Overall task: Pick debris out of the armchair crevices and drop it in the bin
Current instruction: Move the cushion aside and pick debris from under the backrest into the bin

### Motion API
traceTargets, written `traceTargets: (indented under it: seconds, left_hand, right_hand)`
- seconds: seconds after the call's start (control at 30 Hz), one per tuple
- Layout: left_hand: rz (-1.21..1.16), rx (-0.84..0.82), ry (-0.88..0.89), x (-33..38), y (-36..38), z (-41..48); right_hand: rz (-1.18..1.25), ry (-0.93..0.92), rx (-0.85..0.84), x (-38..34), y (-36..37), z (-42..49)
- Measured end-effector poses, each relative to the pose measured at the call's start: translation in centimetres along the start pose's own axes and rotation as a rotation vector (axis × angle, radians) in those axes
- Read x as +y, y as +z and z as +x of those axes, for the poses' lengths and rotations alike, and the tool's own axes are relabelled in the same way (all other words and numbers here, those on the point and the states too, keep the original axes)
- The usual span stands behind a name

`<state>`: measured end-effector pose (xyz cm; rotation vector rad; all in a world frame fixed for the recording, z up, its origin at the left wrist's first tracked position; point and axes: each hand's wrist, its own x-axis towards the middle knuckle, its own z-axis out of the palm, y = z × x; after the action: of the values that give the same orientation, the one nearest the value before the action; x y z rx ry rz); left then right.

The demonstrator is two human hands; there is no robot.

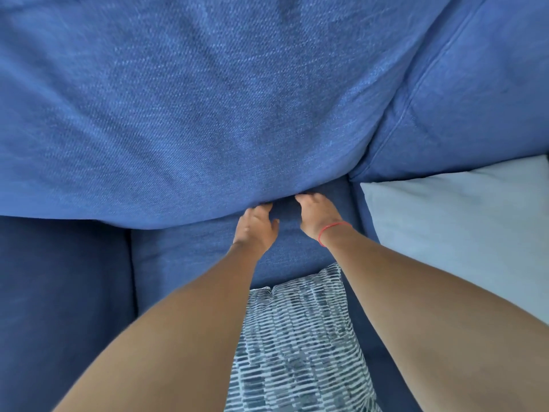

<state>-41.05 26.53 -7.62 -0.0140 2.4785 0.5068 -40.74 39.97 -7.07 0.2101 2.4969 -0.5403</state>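
Past the patterned cushion (300, 337), my left hand (257, 226) and right hand (318, 215) dug fingertips under the back cushion (208, 114); their grip I couldn't tell. No debris or bin showed. Searching; next, probably, feel deeper.

Soft, even daylight — edges bowed, forearms perhaps slightly blurred.

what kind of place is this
Probably a home sitting area. A blue fabric back cushion fills the view, both hands reach into the crevice above the seat cushion, and a patterned throw pillow lies on the seat.
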Motion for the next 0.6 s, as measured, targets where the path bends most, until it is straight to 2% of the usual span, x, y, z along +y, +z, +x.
traceTargets:
  seconds: [0.13,0.37,0.5,0.6]
  left_hand:
    - [-0.176,0.101,-0.099,-1.2,-1.0,-3.8]
    - [-0.242,0.246,-0.121,-5.3,-7.1,-9.2]
    - [-0.325,0.364,-0.154,-11.3,-11.9,-12.5]
    - [-0.460,0.527,-0.197,-17.6,-15.1,-16.1]
  right_hand:
    - [0.120,-0.020,0.146,-1.7,-0.3,-2.9]
    - [0.083,-0.120,0.136,-10.8,-2.6,-6.6]
    - [0.091,-0.196,0.096,-18.8,-2.3,-9.1]
    - [0.108,-0.306,0.058,-25.5,-0.6,-11.4]
